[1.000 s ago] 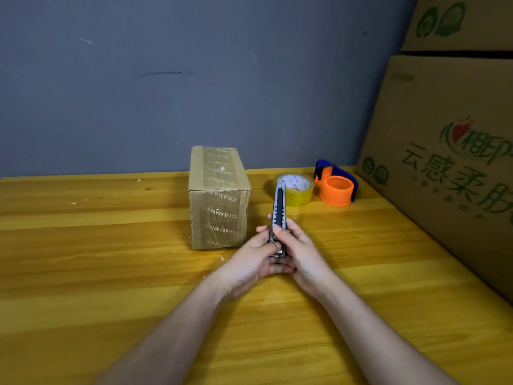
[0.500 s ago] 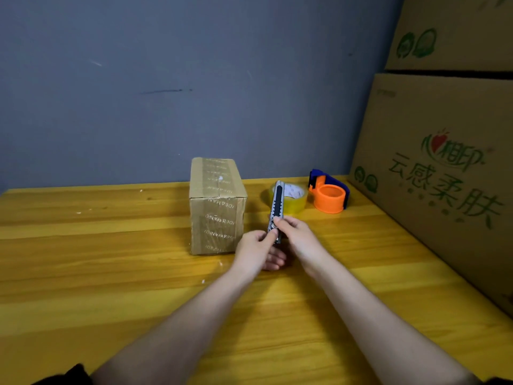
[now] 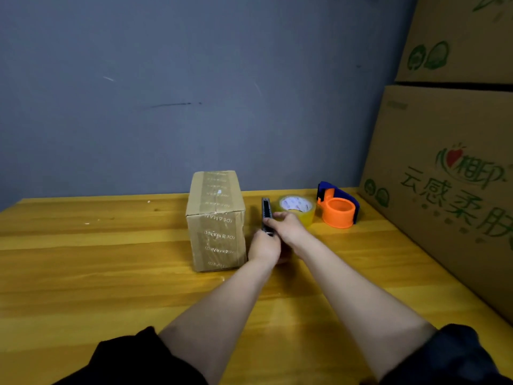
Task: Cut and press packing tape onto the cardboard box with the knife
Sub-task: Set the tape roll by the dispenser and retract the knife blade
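Both hands [image 3: 274, 237] farther out than before, knife [image 3: 266, 215] seemingly beside tape roll [image 3: 297, 209].

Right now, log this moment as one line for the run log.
stage: handling knife | left hand: grips handle | right hand: on knife body | cardboard box: upright, taped, untouched | tape roll: flat on table

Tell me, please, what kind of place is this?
Probably a packing or storage corner, not a home room. A taped box stands on a wooden table, beside a tape roll and an orange dispenser; large printed cartons are stacked at the right.
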The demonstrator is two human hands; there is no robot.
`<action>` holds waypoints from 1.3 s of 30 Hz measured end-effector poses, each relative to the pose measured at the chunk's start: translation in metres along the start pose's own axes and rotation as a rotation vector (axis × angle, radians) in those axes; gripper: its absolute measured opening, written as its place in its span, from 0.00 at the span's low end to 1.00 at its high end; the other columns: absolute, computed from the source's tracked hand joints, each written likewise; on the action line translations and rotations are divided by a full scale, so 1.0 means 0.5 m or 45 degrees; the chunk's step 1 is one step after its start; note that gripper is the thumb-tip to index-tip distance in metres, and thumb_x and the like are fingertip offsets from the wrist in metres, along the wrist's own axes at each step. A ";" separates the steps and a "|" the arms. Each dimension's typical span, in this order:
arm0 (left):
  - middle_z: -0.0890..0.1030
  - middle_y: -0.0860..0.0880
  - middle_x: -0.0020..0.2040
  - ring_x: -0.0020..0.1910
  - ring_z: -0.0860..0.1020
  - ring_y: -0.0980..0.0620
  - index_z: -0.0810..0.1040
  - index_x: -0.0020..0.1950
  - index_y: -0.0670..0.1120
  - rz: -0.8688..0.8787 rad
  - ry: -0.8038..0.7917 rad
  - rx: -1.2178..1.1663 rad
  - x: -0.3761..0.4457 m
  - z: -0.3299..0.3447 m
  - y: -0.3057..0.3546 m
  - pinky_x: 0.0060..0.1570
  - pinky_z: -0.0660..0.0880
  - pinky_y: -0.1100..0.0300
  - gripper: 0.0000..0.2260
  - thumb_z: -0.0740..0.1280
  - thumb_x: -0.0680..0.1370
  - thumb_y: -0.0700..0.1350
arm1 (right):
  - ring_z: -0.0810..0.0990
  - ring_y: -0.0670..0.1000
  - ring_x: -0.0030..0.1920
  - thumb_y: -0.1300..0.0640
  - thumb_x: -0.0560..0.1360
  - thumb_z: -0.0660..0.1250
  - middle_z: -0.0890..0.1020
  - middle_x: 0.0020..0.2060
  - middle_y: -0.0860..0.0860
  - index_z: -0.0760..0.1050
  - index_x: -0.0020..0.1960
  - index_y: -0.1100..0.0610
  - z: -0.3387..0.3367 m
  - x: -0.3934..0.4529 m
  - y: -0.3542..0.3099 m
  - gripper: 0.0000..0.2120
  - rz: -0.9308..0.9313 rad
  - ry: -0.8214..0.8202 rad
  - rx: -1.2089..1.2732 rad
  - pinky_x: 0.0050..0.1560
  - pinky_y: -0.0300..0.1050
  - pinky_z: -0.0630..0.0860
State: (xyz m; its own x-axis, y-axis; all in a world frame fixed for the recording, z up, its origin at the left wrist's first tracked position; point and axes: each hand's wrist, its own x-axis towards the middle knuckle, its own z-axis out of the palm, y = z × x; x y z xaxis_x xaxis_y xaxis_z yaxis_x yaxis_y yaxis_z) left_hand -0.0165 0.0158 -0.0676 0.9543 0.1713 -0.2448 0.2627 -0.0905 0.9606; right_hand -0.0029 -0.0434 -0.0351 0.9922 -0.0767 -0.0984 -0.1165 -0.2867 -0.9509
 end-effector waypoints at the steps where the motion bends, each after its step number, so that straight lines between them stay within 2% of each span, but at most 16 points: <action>1: 0.80 0.37 0.56 0.51 0.82 0.37 0.72 0.60 0.39 -0.008 0.002 0.021 0.000 0.000 0.006 0.45 0.80 0.39 0.14 0.62 0.79 0.46 | 0.79 0.57 0.57 0.58 0.76 0.67 0.79 0.59 0.61 0.69 0.67 0.63 0.001 0.007 0.000 0.22 -0.002 -0.011 -0.025 0.56 0.44 0.72; 3: 0.80 0.37 0.58 0.52 0.82 0.37 0.74 0.56 0.41 -0.012 -0.026 0.009 -0.014 -0.002 0.029 0.48 0.81 0.42 0.09 0.59 0.81 0.42 | 0.78 0.55 0.54 0.59 0.76 0.67 0.79 0.59 0.61 0.68 0.68 0.63 0.000 0.017 -0.002 0.22 0.000 -0.058 -0.048 0.54 0.43 0.71; 4: 0.79 0.38 0.59 0.55 0.81 0.38 0.74 0.57 0.42 -0.020 -0.030 -0.034 -0.017 -0.001 0.038 0.49 0.80 0.46 0.09 0.56 0.82 0.41 | 0.77 0.55 0.54 0.59 0.75 0.67 0.78 0.59 0.61 0.68 0.68 0.63 0.000 0.023 -0.002 0.23 0.009 -0.079 -0.064 0.54 0.43 0.71; 6: 0.78 0.38 0.60 0.57 0.80 0.41 0.71 0.64 0.38 -0.068 0.039 -0.128 -0.013 0.002 0.046 0.52 0.79 0.52 0.14 0.52 0.83 0.40 | 0.77 0.57 0.58 0.59 0.75 0.68 0.78 0.60 0.61 0.66 0.69 0.62 -0.002 0.038 -0.002 0.25 0.030 -0.087 -0.091 0.54 0.43 0.71; 8: 0.79 0.38 0.54 0.55 0.79 0.40 0.71 0.64 0.37 -0.179 0.117 -0.304 -0.004 0.007 0.051 0.55 0.76 0.50 0.17 0.50 0.83 0.43 | 0.77 0.58 0.59 0.60 0.75 0.67 0.78 0.59 0.61 0.67 0.68 0.63 -0.002 0.051 -0.002 0.23 0.041 -0.070 -0.103 0.53 0.43 0.72; 11: 0.79 0.37 0.57 0.56 0.79 0.37 0.75 0.54 0.40 -0.231 0.223 -0.308 0.022 0.021 0.049 0.59 0.75 0.43 0.21 0.46 0.83 0.49 | 0.79 0.58 0.52 0.58 0.74 0.67 0.81 0.50 0.60 0.76 0.57 0.63 -0.004 0.073 0.005 0.13 0.060 -0.057 -0.232 0.52 0.48 0.74; 13: 0.79 0.37 0.56 0.55 0.79 0.37 0.72 0.50 0.40 -0.207 0.252 -0.185 0.034 0.025 0.047 0.57 0.75 0.42 0.22 0.44 0.80 0.51 | 0.78 0.56 0.46 0.56 0.74 0.67 0.80 0.43 0.58 0.78 0.52 0.63 -0.007 0.083 0.010 0.11 0.066 -0.069 -0.310 0.47 0.49 0.74; 15: 0.78 0.37 0.58 0.56 0.77 0.36 0.72 0.57 0.38 -0.133 0.258 0.035 0.030 0.024 0.053 0.58 0.75 0.43 0.21 0.45 0.80 0.48 | 0.77 0.55 0.44 0.55 0.74 0.67 0.79 0.42 0.57 0.79 0.52 0.63 -0.008 0.090 0.012 0.12 0.072 -0.073 -0.338 0.44 0.46 0.72; 18: 0.76 0.36 0.63 0.62 0.75 0.36 0.68 0.64 0.37 0.008 0.251 0.536 0.028 0.021 0.057 0.60 0.71 0.47 0.15 0.48 0.82 0.40 | 0.78 0.55 0.44 0.52 0.75 0.66 0.81 0.43 0.58 0.79 0.51 0.64 -0.008 0.091 0.014 0.15 0.067 -0.071 -0.372 0.43 0.45 0.72; 22: 0.76 0.38 0.64 0.63 0.74 0.37 0.66 0.64 0.37 0.122 0.213 0.968 0.043 0.020 0.047 0.57 0.72 0.49 0.14 0.49 0.82 0.38 | 0.79 0.59 0.50 0.53 0.76 0.61 0.83 0.49 0.58 0.81 0.49 0.56 -0.020 0.079 0.018 0.12 -0.010 0.005 -0.672 0.41 0.43 0.69; 27: 0.76 0.38 0.63 0.63 0.75 0.37 0.67 0.64 0.37 0.200 0.206 1.138 0.045 0.023 0.044 0.57 0.72 0.49 0.14 0.49 0.81 0.37 | 0.79 0.61 0.54 0.55 0.76 0.60 0.81 0.55 0.56 0.78 0.54 0.53 -0.043 0.056 0.028 0.11 -0.276 0.221 -0.961 0.48 0.48 0.75; 30: 0.77 0.39 0.61 0.61 0.76 0.38 0.66 0.65 0.38 0.203 0.202 1.214 0.049 0.026 0.041 0.53 0.73 0.49 0.13 0.54 0.82 0.40 | 0.80 0.62 0.50 0.54 0.77 0.62 0.72 0.60 0.55 0.71 0.59 0.55 -0.053 0.053 0.037 0.12 -0.455 0.367 -1.049 0.45 0.51 0.75; 32: 0.77 0.39 0.61 0.61 0.77 0.39 0.65 0.65 0.38 0.181 0.191 1.240 0.053 0.028 0.040 0.53 0.74 0.49 0.14 0.57 0.82 0.43 | 0.80 0.62 0.49 0.54 0.77 0.62 0.67 0.63 0.56 0.66 0.63 0.55 -0.060 0.058 0.040 0.16 -0.458 0.374 -1.155 0.40 0.50 0.74; 34: 0.77 0.40 0.62 0.61 0.76 0.39 0.64 0.67 0.39 0.148 0.178 1.254 0.055 0.029 0.043 0.53 0.73 0.50 0.17 0.59 0.81 0.45 | 0.80 0.62 0.52 0.53 0.78 0.61 0.68 0.64 0.56 0.64 0.66 0.55 -0.067 0.070 0.046 0.18 -0.383 0.320 -1.267 0.40 0.48 0.71; 37: 0.75 0.40 0.64 0.62 0.75 0.40 0.60 0.71 0.39 0.132 0.154 1.293 0.055 0.031 0.047 0.54 0.73 0.50 0.24 0.61 0.80 0.50 | 0.80 0.62 0.53 0.54 0.79 0.59 0.71 0.62 0.56 0.66 0.66 0.55 -0.076 0.084 0.058 0.16 -0.341 0.292 -1.341 0.41 0.49 0.72; 39: 0.75 0.40 0.64 0.62 0.75 0.40 0.60 0.70 0.39 0.162 0.150 1.331 0.056 0.032 0.048 0.54 0.73 0.50 0.25 0.61 0.80 0.51 | 0.80 0.62 0.52 0.54 0.79 0.58 0.72 0.61 0.57 0.67 0.65 0.56 -0.078 0.086 0.063 0.15 -0.362 0.301 -1.348 0.40 0.48 0.71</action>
State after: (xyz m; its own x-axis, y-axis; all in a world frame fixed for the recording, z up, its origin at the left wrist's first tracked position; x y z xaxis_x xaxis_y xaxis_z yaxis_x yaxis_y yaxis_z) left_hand 0.0188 0.0029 -0.0537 0.9784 0.1897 -0.0822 0.2068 -0.9040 0.3741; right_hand 0.0342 -0.0932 -0.0579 0.9685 -0.0260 0.2477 0.0224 -0.9815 -0.1902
